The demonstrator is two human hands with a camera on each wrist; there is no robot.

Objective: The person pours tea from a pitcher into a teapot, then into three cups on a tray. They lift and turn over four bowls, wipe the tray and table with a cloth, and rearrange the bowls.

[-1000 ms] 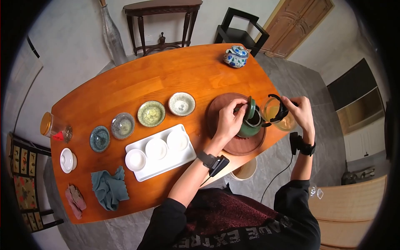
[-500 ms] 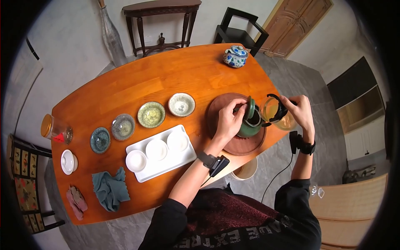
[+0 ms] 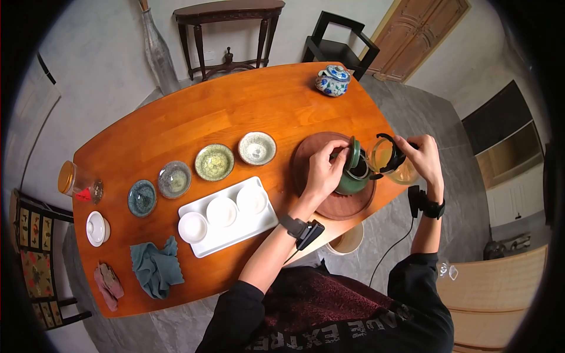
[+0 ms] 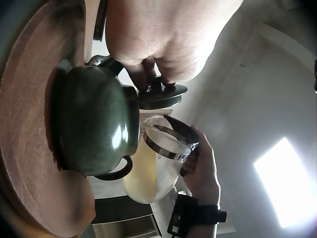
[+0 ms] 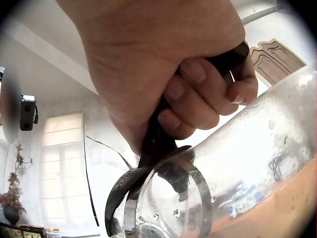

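Note:
My left hand (image 3: 323,172) pinches the knob of a dark green lid (image 3: 354,152), holding it tilted on edge beside the mouth of a green teapot (image 3: 352,186). The teapot stands upright on a round wooden tray (image 3: 304,154). By its black handle my right hand (image 3: 426,157) grips a glass pot (image 4: 141,173) with a metal band near its rim. Pale yellow liquid fills part of the glass pot, which tips toward the teapot's open mouth. In the right wrist view, fingers (image 5: 195,96) curl round the handle.
Several glazed bowls (image 3: 214,161) line the table, left of the wooden tray. A white tray (image 3: 203,250) carries three white cups. Farther left lie a teal cloth (image 3: 155,267), a lidded white bowl (image 3: 96,228) and a glass jar (image 3: 82,183). A blue-and-white pot (image 3: 333,81) stands at the far corner.
The glass pot has shifted slightly left and tipped a little more toward the teapot. My left hand keeps the lid in the same place.

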